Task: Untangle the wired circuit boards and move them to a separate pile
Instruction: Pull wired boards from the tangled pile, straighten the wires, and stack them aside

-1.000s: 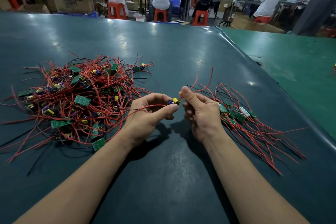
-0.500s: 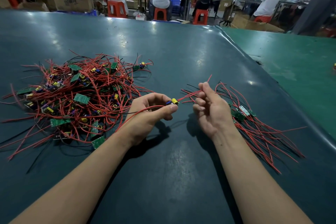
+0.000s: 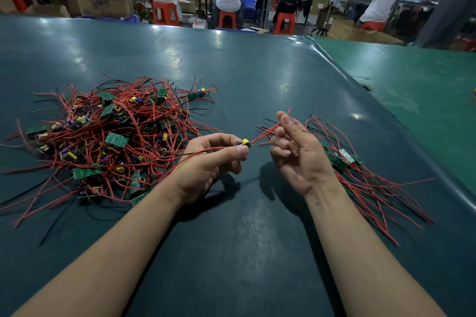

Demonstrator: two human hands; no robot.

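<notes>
Step in hand, I'd say: combing out one board's leads before it goes to the sorted pile.

The left hand (image 3: 206, 162), centre of frame, pinches a small circuit board (image 3: 246, 143) between thumb and forefinger; only its yellow part and a dark bit show past the fingertips. Red wires (image 3: 262, 135) run from it rightward into the right hand (image 3: 296, 152), w/ more trailing back left toward the tangled pile (image 3: 108, 136), mid-left on the tabletop (image 3: 244, 72). Can't tell if those are caught in the heap.

Right hand sits just right of the board, palm toward me, fingers (image 3: 283, 134) loosely curled round the wires, which pass thru and poke out above the forefinger. It's a light grip, not a clench.

Sorted pile (image 3: 360, 175) lies at mid-right, behind and beside the right wrist, w/ leads fanned toward lower right.

Next, prob.: get the leads straight and free of the heap, then carry the board right and lay it w/ the others, leads aligned. Needs a gentle pull, since snagged wire could drag the heap along.
</notes>
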